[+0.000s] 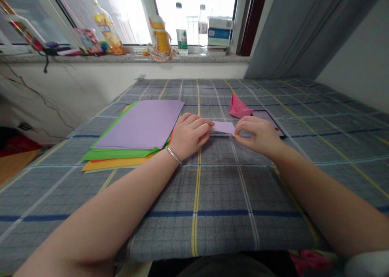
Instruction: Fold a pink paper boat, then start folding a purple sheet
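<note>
A small folded piece of light purple paper point(223, 127) spans the gap between my two hands, just above or on the checked cloth. My left hand point(193, 134), with a silver bangle at its wrist, is closed on the paper's left end. Thumb and forefinger of my right hand point(258, 134) pinch its right corner. Just beyond the right hand sits a folded pink paper boat point(238, 106). Left of my left hand lies a stack of coloured paper point(139, 125), purple on top, with green and orange sheets below. My fingers cover both ends of the purple piece.
A phone point(272, 123) lies behind my right hand, partly hidden by it. The checked tablecloth point(225, 192) covers the table. On the windowsill point(191, 59) stand bottles, a yellow cup point(161, 37) and boxes point(219, 33). A grey curtain point(282, 33) hangs at the right.
</note>
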`<state>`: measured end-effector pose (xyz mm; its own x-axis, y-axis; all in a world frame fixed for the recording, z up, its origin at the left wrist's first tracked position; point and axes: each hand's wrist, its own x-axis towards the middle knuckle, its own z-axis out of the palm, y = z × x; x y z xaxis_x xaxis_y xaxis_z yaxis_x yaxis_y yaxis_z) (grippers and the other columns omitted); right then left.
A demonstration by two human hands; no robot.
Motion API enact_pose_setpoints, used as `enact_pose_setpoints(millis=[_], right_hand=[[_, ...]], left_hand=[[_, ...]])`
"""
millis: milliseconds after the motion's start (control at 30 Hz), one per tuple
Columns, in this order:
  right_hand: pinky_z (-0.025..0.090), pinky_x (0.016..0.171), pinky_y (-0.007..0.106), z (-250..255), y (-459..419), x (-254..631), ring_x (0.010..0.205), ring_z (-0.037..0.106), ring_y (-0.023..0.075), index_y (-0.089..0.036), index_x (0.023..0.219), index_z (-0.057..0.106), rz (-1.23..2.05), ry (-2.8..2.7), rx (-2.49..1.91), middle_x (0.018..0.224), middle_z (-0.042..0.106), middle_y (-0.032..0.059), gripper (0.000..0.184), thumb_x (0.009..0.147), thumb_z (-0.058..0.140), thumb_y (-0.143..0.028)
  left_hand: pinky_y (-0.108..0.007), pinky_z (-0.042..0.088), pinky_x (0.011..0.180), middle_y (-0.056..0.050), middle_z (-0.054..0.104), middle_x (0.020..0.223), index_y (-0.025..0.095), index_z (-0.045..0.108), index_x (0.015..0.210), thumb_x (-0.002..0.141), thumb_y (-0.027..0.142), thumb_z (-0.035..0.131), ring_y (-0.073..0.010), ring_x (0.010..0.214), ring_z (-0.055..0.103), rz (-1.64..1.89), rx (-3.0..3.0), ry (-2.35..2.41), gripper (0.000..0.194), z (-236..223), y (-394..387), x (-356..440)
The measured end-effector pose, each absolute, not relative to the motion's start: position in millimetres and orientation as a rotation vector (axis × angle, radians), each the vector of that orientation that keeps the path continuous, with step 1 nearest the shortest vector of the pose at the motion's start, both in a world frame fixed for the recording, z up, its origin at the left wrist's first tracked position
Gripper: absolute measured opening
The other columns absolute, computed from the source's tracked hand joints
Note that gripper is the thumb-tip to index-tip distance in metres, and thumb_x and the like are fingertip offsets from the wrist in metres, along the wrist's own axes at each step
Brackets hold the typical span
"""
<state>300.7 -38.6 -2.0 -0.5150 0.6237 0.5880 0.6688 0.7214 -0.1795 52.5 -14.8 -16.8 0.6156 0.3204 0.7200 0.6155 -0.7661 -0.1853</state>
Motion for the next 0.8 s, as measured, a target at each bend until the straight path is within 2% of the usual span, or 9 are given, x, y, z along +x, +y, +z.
enact_pose_setpoints(millis=[267, 433, 567, 800], right_hand=[[0.046, 0.077, 0.034, -7, -28, 310, 0.084, 0.062, 0.0203, -0.023, 0.075, 0.058, -0.152, -2.221, -0.995, 0.084, 0.067, 0.0028, 0.008, 0.082, 0.059, -0.027], [0.043, 0.088, 0.041, -9, -33, 298, 0.105, 0.057, 0.0260, -0.023, 0.096, 0.059, -0.239, -2.213, -0.976, 0.111, 0.065, 0.0082, 0.028, 0.077, 0.069, -0.042], [0.042, 0.084, 0.038, -12, -39, 286, 0.094, 0.056, 0.0230, -0.024, 0.086, 0.062, -0.347, -2.339, -1.001, 0.095, 0.067, 0.0052, 0.012, 0.089, 0.055, -0.034], [0.042, 0.080, 0.036, -14, -43, 279, 0.089, 0.053, 0.0225, -0.023, 0.083, 0.066, -0.492, -2.426, -0.998, 0.087, 0.068, 0.0058, 0.025, 0.094, 0.046, -0.033]], left_hand=[[-0.035, 0.040, 0.082, -0.001, 0.071, 0.101, 0.021, 0.062, 0.085, 0.092, 0.023, 0.051, -0.0168, 0.088, 0.061, -1.060, -2.328, -0.920, 0.013, -21, -7, 46], [-0.035, 0.039, 0.083, -0.002, 0.069, 0.105, 0.022, 0.062, 0.089, 0.092, 0.027, 0.053, -0.0156, 0.089, 0.060, -1.070, -2.345, -0.821, 0.010, -25, -10, 53], [-0.037, 0.037, 0.089, -0.001, 0.069, 0.103, 0.023, 0.062, 0.088, 0.093, 0.027, 0.051, -0.0148, 0.090, 0.059, -0.995, -2.430, -0.758, 0.012, -25, -18, 60], [-0.038, 0.035, 0.097, 0.003, 0.070, 0.088, 0.025, 0.062, 0.089, 0.092, 0.028, 0.053, -0.0137, 0.085, 0.058, -0.927, -2.442, -0.621, 0.011, -25, -21, 63]])
